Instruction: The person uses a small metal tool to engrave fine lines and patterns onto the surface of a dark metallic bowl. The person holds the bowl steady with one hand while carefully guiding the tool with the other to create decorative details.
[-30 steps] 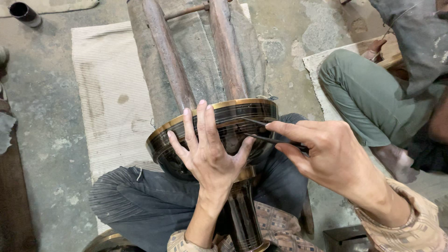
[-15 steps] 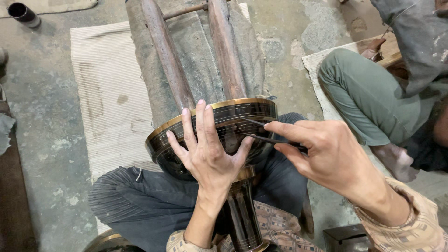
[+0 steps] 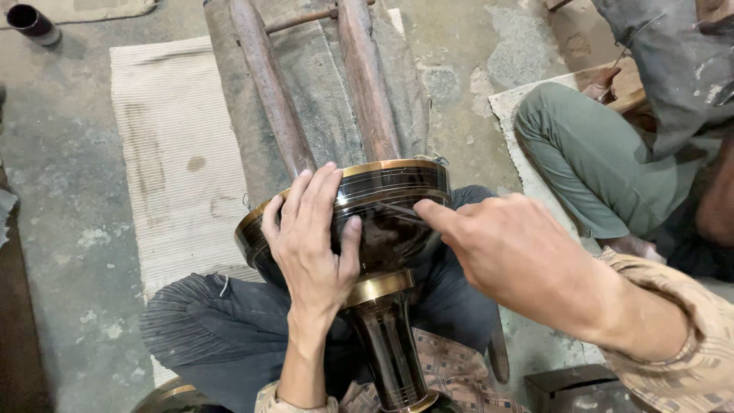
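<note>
Across the grey concrete floor lie a pale ribbed mat and two rusty brown rails; a seated co-worker's green trouser leg is at right. Over the lap rests a dark goblet-shaped metal vessel with brass bands. The left hand lies spread flat on its bowl (not grasping). The right hand pinches a thin metal tool against the bowl.

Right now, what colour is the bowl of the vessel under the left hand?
Glossy black, with brass-coloured bands at the rim; the vessel bowl shows best in the head view.
</note>
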